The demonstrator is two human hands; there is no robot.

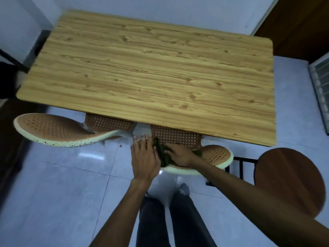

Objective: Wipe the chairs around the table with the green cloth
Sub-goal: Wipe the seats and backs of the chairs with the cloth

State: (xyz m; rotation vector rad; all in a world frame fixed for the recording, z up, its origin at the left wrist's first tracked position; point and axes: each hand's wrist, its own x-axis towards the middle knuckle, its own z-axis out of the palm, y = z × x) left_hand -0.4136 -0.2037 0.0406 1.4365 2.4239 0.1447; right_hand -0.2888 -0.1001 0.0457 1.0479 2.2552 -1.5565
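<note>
A chair [217, 156] with a brown woven back and pale green rim is pushed under the near edge of the wooden table [147, 72]. The dark green cloth [164, 155] lies bunched on the left part of that chair's back. My right hand [179, 155] presses down on the cloth, fingers curled over it. My left hand [145, 157] rests flat beside the cloth at the chair's left end, fingers apart and touching the cloth's edge. A second chair [53, 130] of the same kind stands to the left, turned outward.
A round dark wooden stool [288, 180] on a black frame stands at the right. My legs in dark trousers [170, 220] are on the pale tiled floor. A dark door [299, 24] is at the far right, a dark object [7, 81] at the left.
</note>
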